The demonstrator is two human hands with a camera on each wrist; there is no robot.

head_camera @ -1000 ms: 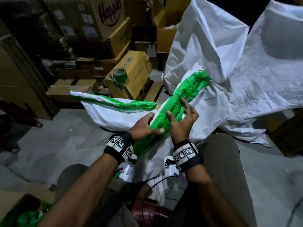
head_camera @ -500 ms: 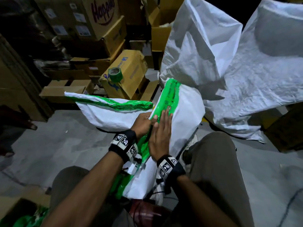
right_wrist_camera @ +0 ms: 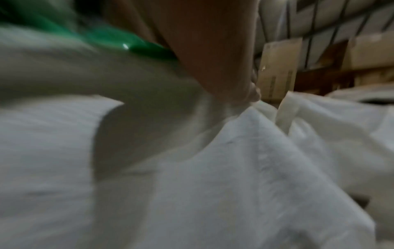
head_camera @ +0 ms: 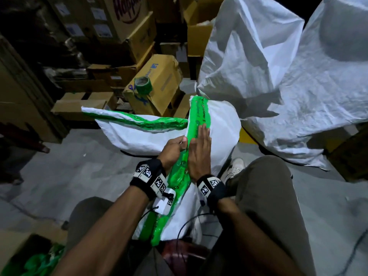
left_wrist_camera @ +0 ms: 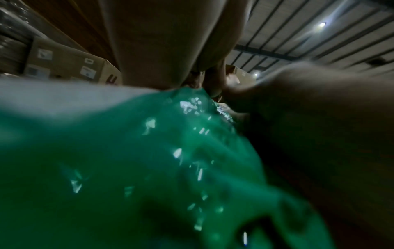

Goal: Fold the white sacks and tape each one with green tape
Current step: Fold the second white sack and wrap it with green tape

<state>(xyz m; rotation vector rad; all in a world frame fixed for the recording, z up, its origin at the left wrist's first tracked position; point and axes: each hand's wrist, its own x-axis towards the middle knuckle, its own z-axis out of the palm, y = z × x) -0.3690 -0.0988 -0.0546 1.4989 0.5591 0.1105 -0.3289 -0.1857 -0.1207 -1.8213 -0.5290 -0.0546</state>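
Your left hand (head_camera: pixel 175 149) pinches the taped edge of the folded white sack (head_camera: pixel 217 136) on your lap; your right hand (head_camera: pixel 200 152) presses flat. Ease off and the green tape (head_camera: pixel 196 116) may wrinkle; the tape roll (head_camera: pixel 143 85) sits at eleven o'clock.

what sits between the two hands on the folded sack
In the head view, only the green tape strip on the white sack lies between them: left hand grips its edge, right hand presses flat beside it.
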